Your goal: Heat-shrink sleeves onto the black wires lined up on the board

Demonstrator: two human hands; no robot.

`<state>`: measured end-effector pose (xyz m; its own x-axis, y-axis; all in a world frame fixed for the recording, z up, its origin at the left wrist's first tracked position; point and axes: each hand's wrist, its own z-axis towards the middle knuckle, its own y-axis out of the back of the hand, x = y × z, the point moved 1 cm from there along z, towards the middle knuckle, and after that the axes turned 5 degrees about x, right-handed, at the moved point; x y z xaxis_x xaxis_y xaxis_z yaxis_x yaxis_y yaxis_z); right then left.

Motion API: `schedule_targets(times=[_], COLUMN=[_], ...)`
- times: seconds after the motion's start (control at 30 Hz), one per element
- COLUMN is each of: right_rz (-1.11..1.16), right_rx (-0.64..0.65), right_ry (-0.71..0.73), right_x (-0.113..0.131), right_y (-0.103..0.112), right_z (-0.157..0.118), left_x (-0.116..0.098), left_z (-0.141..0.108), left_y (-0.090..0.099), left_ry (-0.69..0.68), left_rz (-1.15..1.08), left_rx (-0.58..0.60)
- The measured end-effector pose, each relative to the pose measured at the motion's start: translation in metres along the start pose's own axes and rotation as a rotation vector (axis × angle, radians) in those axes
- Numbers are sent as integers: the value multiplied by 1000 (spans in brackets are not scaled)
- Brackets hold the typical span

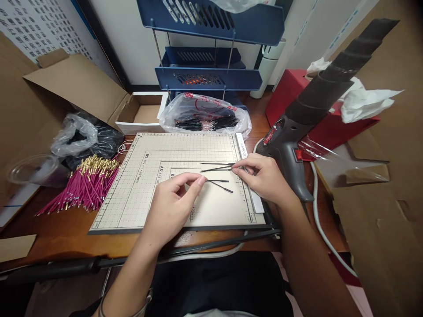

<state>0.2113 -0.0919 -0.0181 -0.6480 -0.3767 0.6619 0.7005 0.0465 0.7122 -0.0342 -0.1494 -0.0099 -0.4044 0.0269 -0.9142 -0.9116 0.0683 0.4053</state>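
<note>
Over the cream gridded cutting board (139, 176), my left hand (176, 200) pinches thin black wires (220, 183) between thumb and index finger. Their thicker dark ends point right. My right hand (264, 176), by the board's right edge strip, has its thumb and index finger closed on other thin black wires (214, 167), which reach left across the board. The two groups lie close together, one above the other. Fingers hide the held parts of the wires.
Magenta wires with gold tips (89, 185) lie left of the board. A plastic bag of black wires (205, 119) sits behind it, under a blue rack (208, 79). A dark heat gun (291, 145) and red tissue box (284, 94) stand right. The cutter's arm (224, 241) runs along the front.
</note>
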Motion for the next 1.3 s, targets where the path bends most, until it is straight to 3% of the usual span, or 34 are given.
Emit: schedule_targets(times=[0.27,1.0,1.3], right_rz=[16,34,32], right_rx=[-76,-62,10], right_ry=[15,-22,-22], right_x=[0,1,0], right_y=[1,0,1], right_z=[3,5,3], left_x=[0,0,-1], left_z=[1,0,0], left_y=[0,0,1], left_ry=[-19,-12,-5], left_rz=[-6,1,-10], left_rx=[-7,-10,-5])
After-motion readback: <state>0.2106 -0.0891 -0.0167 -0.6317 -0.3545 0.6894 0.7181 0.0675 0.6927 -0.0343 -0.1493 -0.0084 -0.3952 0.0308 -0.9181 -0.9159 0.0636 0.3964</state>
